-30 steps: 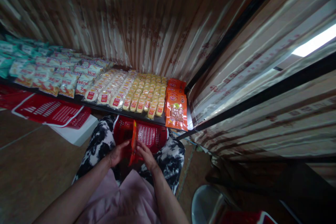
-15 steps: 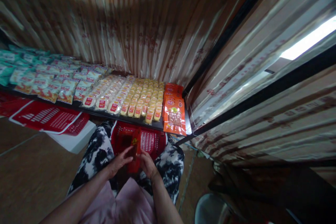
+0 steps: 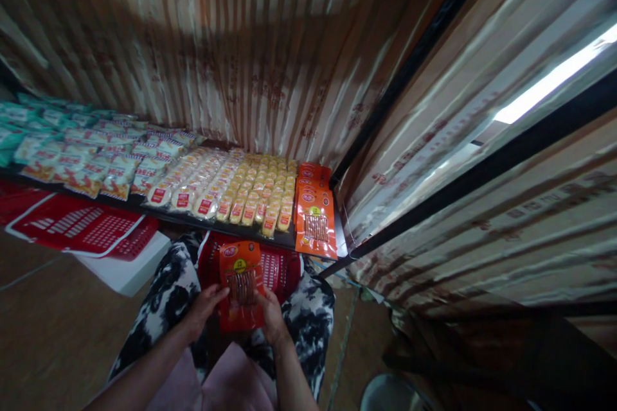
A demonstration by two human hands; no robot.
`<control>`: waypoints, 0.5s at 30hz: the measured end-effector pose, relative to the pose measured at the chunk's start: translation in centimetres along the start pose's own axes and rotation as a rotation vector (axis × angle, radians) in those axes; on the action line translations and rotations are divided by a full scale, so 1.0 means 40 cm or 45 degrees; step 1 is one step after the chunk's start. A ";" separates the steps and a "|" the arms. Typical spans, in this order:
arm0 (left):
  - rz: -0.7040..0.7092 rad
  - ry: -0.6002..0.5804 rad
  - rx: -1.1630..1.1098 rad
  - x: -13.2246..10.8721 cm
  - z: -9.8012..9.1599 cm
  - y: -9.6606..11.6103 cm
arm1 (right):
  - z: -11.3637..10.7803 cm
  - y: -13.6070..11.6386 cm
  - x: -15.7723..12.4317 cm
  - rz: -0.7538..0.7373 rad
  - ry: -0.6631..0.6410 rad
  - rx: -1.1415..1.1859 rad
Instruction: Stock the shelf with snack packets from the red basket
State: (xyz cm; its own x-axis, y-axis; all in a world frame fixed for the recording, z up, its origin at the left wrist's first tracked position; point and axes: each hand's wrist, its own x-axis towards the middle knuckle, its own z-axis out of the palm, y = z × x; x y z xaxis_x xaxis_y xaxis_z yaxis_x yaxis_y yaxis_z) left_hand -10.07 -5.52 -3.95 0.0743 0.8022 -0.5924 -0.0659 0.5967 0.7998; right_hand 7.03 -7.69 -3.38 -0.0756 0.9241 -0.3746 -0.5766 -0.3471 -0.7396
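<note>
Between my knees an orange snack packet (image 3: 241, 286) is held with its front facing up, brown sticks showing through its clear window. My right hand (image 3: 271, 316) grips the packet's right edge, thumb on the front and the other fingers behind. On the opposite side my left hand (image 3: 205, 309) has its fingers closed at the left edge. Behind the packet a red plastic basket (image 3: 279, 273) rests between the legs, partly covered. More orange packets (image 3: 315, 221) of the same look lie stacked at the shelf's right end.
Along the black shelf (image 3: 159, 210) stand rows of yellow wrapped cakes (image 3: 263, 189), whitish wrapped cakes (image 3: 193, 183) and pale snack bags (image 3: 103, 164). Below left, another red basket (image 3: 91, 225) sits by a white box (image 3: 128, 270). A black metal bar (image 3: 434, 170) slants at the right.
The orange packet has turned from nearly edge-on to face up. My left hand has closed from spread fingers onto its left edge, while the right hand keeps hold. The view has shifted slightly.
</note>
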 end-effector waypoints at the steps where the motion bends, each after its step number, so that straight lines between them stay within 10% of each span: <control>1: 0.011 -0.017 -0.004 -0.003 -0.001 0.004 | 0.000 -0.002 -0.002 -0.010 -0.007 0.004; 9: 0.079 -0.087 -0.024 -0.009 0.006 0.025 | -0.022 -0.009 -0.015 -0.116 -0.044 -0.193; 15: -0.013 -0.460 -0.112 -0.044 -0.003 0.044 | -0.047 -0.039 -0.051 -0.191 -0.080 -0.473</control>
State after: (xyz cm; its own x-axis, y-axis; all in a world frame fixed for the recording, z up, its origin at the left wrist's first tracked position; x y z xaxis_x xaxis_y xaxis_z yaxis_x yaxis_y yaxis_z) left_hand -10.43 -5.90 -1.50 0.4208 0.7465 -0.5154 -0.1472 0.6168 0.7732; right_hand 9.62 -9.34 -2.53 -0.0692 0.9729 -0.2208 -0.2526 -0.2312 -0.9396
